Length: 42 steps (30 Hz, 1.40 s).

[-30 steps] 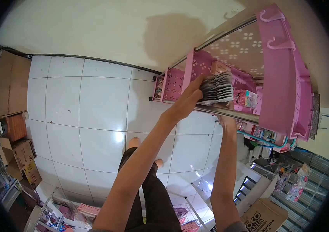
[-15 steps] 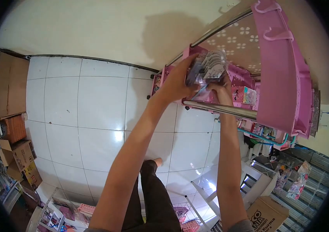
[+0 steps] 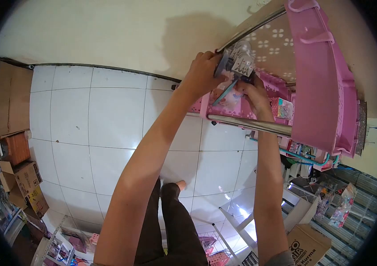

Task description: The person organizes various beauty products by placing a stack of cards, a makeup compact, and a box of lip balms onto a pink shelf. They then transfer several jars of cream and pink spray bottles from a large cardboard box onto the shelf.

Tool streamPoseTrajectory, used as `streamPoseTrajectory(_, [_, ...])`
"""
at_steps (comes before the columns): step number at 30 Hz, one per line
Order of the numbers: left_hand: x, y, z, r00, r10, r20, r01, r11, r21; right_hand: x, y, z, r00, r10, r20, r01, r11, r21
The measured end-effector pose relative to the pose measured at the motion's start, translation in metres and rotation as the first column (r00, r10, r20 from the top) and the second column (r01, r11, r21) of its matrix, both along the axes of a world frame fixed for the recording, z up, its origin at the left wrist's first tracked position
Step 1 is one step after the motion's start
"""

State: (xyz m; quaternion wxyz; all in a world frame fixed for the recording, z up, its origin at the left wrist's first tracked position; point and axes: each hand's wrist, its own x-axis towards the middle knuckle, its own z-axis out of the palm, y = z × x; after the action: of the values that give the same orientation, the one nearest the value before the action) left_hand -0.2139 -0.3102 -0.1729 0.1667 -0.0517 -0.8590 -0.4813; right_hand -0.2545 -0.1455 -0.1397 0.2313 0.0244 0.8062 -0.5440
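Between my two hands is a bundle of clear plastic packets (image 3: 243, 62) with white printed tops, stacked closely together; what is inside them I cannot make out. My left hand (image 3: 204, 73) grips its left side with bent fingers. On the lower right side my right hand (image 3: 255, 94) holds it, the fingers partly hidden. The bundle is over a tier of the pink rack (image 3: 317, 88), inside the metal rails. Just below the hands, a thin teal strip (image 3: 225, 92) and a pale pink patterned packet (image 3: 232, 98) show.
A metal rail (image 3: 250, 125) crosses in front of my right forearm's side of the rack. A small pink patterned box (image 3: 281, 107) sits in the tier. Pink hooks (image 3: 317, 37) line the upper tier. Cardboard boxes (image 3: 13, 99) stand at left, another box (image 3: 309, 244) at lower right.
Both hands have moved the bundle slightly up and left, toward the wall side of the rack. The teal strip and pale pink packet beneath show more now.
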Motion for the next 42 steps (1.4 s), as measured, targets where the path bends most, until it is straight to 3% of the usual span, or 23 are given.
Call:
streamPoseTrajectory(5, [0.007,0.011,-0.004,0.997,0.077,-0.029,-0.077,0.997,0.015,-0.001,-0.013,0.018,0.994,0.103,-0.021,-0.096,0.971,0.218])
streamPoseTrajectory(6, [0.009,0.012,-0.005,0.995,0.102,-0.009,-0.103,0.994,-0.046,0.001,-0.017,0.024,0.991,0.132,-0.024,-0.120,0.952,0.283])
streamPoseTrajectory(7, [0.009,0.013,-0.006,0.992,0.129,0.007,-0.128,0.986,-0.107,0.000,-0.014,0.017,0.991,0.132,-0.025,-0.120,0.951,0.284])
streamPoseTrajectory(9, [0.011,0.012,-0.007,0.990,0.138,-0.023,-0.139,0.988,-0.061,-0.001,-0.008,-0.004,0.948,0.040,-0.316,0.056,0.956,0.288])
streamPoseTrajectory(13, [0.017,0.010,-0.010,0.995,0.094,-0.033,-0.096,0.992,-0.077,0.002,-0.004,-0.006,0.901,-0.057,-0.430,0.124,0.984,0.129])
streamPoseTrajectory(15, [0.021,0.013,-0.011,0.997,0.080,-0.004,-0.080,0.993,-0.082,0.006,-0.005,0.004,0.913,0.118,-0.390,0.034,0.931,0.363])
streamPoseTrajectory(16, [0.023,0.014,-0.013,0.997,0.067,0.024,-0.065,0.994,-0.089,0.006,-0.002,-0.002,0.913,0.119,-0.391,0.034,0.931,0.364])
streamPoseTrajectory(19, [0.026,0.018,-0.016,0.995,0.098,-0.002,-0.098,0.995,-0.028,0.014,-0.004,-0.005,0.928,0.044,-0.369,0.063,0.960,0.273])
streamPoseTrajectory(21, [0.031,0.020,-0.015,0.993,0.119,0.006,-0.119,0.992,-0.034,0.027,-0.012,0.005,0.967,-0.233,-0.106,0.229,0.972,-0.045])
streamPoseTrajectory(25, [0.038,0.021,-0.019,0.996,0.085,0.028,-0.082,0.991,-0.107,0.029,-0.004,-0.020,0.916,-0.269,-0.298,0.205,0.952,-0.228])
streamPoseTrajectory(26, [0.036,0.018,-0.022,0.996,0.080,0.029,-0.076,0.991,-0.111,0.019,0.010,-0.034,0.806,-0.135,-0.576,0.146,0.989,-0.027])
streamPoseTrajectory(27, [0.030,0.012,-0.025,0.992,0.094,-0.085,-0.108,0.979,-0.175,0.015,0.018,-0.042,0.629,0.054,-0.775,0.144,0.972,0.185])
streamPoseTrajectory(28, [0.029,0.007,-0.024,0.975,0.099,-0.198,-0.145,0.962,-0.232,0.024,0.013,0.004,0.861,-0.086,-0.502,0.200,0.964,0.177])
streamPoseTrajectory(30, [0.043,-0.013,-0.017,0.969,0.194,-0.153,-0.200,0.979,-0.027,0.005,0.058,0.003,0.849,-0.137,-0.510,0.146,0.989,-0.021])
streamPoseTrajectory(31, [0.050,-0.024,-0.016,0.954,0.248,-0.168,-0.249,0.968,0.018,0.007,0.073,0.003,0.846,-0.149,-0.512,0.161,0.987,-0.022])
streamPoseTrajectory(32, [0.064,-0.028,-0.015,0.929,0.356,-0.100,-0.350,0.934,0.074,0.012,0.087,0.003,0.809,-0.096,-0.580,0.180,0.980,0.089])
streamPoseTrajectory(33, [0.079,-0.028,0.001,0.919,0.394,0.022,-0.373,0.848,0.376,0.016,0.100,0.005,0.768,-0.035,-0.639,0.204,0.960,0.194])
streamPoseTrajectory(34, [0.097,-0.025,0.021,0.893,0.444,0.068,-0.435,0.816,0.380,0.022,0.110,0.006,0.727,0.034,-0.685,0.234,0.927,0.294])
streamPoseTrajectory(35, [0.114,-0.024,0.009,0.830,0.558,0.012,-0.482,0.705,0.520,0.028,0.119,0.007,0.688,0.106,-0.718,0.270,0.881,0.389])
streamPoseTrajectory(37, [0.147,-0.016,0.008,0.767,0.636,-0.091,-0.519,0.697,0.495,0.037,0.126,0.017,0.646,0.168,-0.745,0.327,0.820,0.469])
streamPoseTrajectory(39, [0.177,0.000,0.010,0.784,0.609,-0.118,-0.489,0.724,0.486,0.053,0.111,0.036,0.812,0.115,-0.572,0.295,0.765,0.573])
streamPoseTrajectory(40, [0.189,0.009,0.011,0.814,0.567,-0.124,-0.471,0.771,0.428,0.059,0.110,0.031,0.749,-0.001,-0.662,0.307,0.887,0.346])
streamPoseTrajectory(42, [0.195,0.026,0.009,0.848,0.513,-0.133,-0.441,0.822,0.361,0.065,0.110,0.024,0.752,-0.086,-0.653,0.338,0.901,0.271])
